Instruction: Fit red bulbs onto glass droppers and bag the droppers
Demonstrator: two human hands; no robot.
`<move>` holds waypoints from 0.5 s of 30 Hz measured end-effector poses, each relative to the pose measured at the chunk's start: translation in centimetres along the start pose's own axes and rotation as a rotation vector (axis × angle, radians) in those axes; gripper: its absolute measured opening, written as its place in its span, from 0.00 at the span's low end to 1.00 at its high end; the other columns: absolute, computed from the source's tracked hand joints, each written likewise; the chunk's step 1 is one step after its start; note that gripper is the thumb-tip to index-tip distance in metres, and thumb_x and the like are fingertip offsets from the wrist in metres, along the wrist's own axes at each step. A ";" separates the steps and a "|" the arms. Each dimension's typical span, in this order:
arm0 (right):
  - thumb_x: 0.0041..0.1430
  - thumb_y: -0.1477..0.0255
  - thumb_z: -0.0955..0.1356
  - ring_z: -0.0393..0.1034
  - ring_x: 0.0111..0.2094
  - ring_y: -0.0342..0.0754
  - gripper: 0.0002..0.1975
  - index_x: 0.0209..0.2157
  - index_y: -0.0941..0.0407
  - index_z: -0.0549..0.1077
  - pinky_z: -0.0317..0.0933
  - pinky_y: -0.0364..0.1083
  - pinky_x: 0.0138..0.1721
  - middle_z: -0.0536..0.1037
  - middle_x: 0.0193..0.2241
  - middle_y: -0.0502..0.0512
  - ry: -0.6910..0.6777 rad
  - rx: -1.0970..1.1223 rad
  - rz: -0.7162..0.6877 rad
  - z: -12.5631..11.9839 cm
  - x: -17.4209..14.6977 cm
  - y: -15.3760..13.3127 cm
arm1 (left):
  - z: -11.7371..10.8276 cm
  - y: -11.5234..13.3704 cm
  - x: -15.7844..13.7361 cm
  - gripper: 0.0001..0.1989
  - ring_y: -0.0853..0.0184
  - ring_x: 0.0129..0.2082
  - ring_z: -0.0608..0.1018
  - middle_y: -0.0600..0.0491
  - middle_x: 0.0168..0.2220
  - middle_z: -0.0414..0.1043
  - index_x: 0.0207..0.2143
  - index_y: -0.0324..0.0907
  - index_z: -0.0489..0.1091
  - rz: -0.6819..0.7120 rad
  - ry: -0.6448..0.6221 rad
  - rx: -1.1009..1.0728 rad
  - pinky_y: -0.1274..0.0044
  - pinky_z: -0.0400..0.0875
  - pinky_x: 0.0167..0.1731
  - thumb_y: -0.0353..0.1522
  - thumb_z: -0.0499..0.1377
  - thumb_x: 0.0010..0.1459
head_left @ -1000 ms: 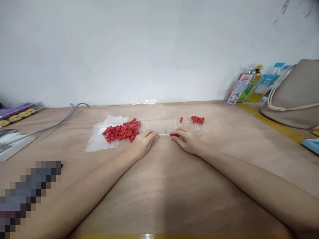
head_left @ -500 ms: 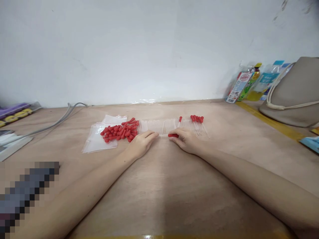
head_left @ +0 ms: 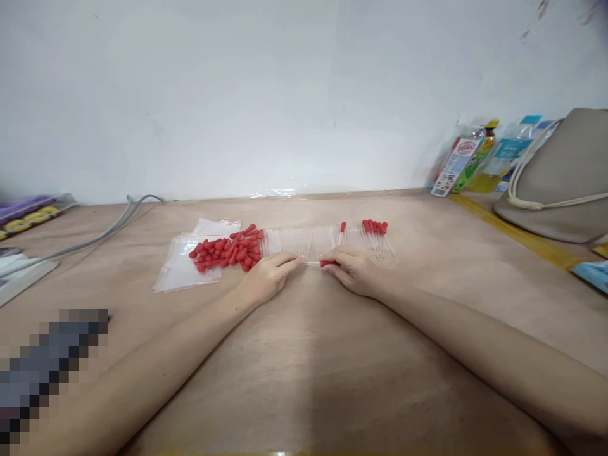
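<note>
My left hand (head_left: 273, 275) is closed on one end of a thin clear dropper tube (head_left: 312, 262). At the tube's other end, my right hand (head_left: 351, 269) pinches a red rubber bulb (head_left: 327, 263). Tube and bulb lie in line between the hands, just above the table; whether they are joined is hard to make out. Behind the hands lies a row of clear tubes (head_left: 294, 240). A heap of red rubber bulbs (head_left: 223, 252) is to the left of it, and several droppers with red bulbs (head_left: 375, 226) lie at its right end.
Clear plastic bags (head_left: 173, 269) lie under and beside the bulb heap. Grey cables (head_left: 114, 228) run along the left. Bottles (head_left: 498, 161), a carton (head_left: 456, 168) and a grey drawstring bag (head_left: 560, 177) stand at the right. A blurred dark object (head_left: 52, 367) lies front left.
Both hands, with the tube and bulb, have shifted slightly toward me. The grip of each hand looks much the same.
</note>
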State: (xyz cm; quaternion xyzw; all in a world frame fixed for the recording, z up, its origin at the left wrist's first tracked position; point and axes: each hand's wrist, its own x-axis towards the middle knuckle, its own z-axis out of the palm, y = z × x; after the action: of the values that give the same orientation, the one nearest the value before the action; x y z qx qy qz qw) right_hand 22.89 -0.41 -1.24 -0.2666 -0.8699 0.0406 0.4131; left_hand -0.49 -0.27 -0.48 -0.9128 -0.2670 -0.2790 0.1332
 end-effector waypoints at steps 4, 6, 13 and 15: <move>0.60 0.74 0.60 0.67 0.32 0.44 0.08 0.34 0.56 0.70 0.62 0.45 0.34 0.74 0.28 0.54 -0.001 -0.026 -0.033 0.0 0.0 0.1 | -0.1 0.2 0.2 0.17 0.67 0.36 0.75 0.46 0.38 0.72 0.43 0.38 0.67 0.025 0.002 0.008 0.76 0.73 0.33 0.22 0.44 0.58; 0.59 0.74 0.61 0.67 0.31 0.44 0.07 0.33 0.56 0.70 0.62 0.45 0.34 0.74 0.28 0.54 -0.003 -0.049 -0.051 0.0 0.0 0.1 | -0.2 0.2 0.2 0.17 0.67 0.36 0.75 0.47 0.38 0.72 0.43 0.39 0.68 0.017 -0.015 0.006 0.76 0.72 0.33 0.23 0.44 0.58; 0.58 0.74 0.62 0.66 0.30 0.45 0.06 0.33 0.58 0.70 0.61 0.45 0.33 0.74 0.27 0.55 -0.027 -0.099 -0.084 0.0 0.1 -0.1 | -0.1 0.4 0.2 0.16 0.68 0.34 0.74 0.48 0.36 0.72 0.43 0.40 0.68 0.020 -0.037 0.054 0.77 0.72 0.33 0.23 0.44 0.59; 0.58 0.74 0.62 0.65 0.30 0.45 0.06 0.33 0.58 0.70 0.61 0.45 0.33 0.73 0.27 0.55 -0.043 -0.106 -0.095 0.0 0.1 -0.1 | -0.1 0.5 0.2 0.16 0.68 0.34 0.74 0.48 0.36 0.72 0.43 0.40 0.68 0.035 -0.023 0.074 0.77 0.71 0.32 0.23 0.44 0.59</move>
State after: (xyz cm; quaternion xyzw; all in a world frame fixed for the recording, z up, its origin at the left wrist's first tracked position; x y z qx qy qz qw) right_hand 22.76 -0.41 -1.14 -0.2456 -0.8911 -0.0194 0.3811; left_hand -0.10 -0.61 -0.37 -0.9149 -0.2627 -0.2559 0.1687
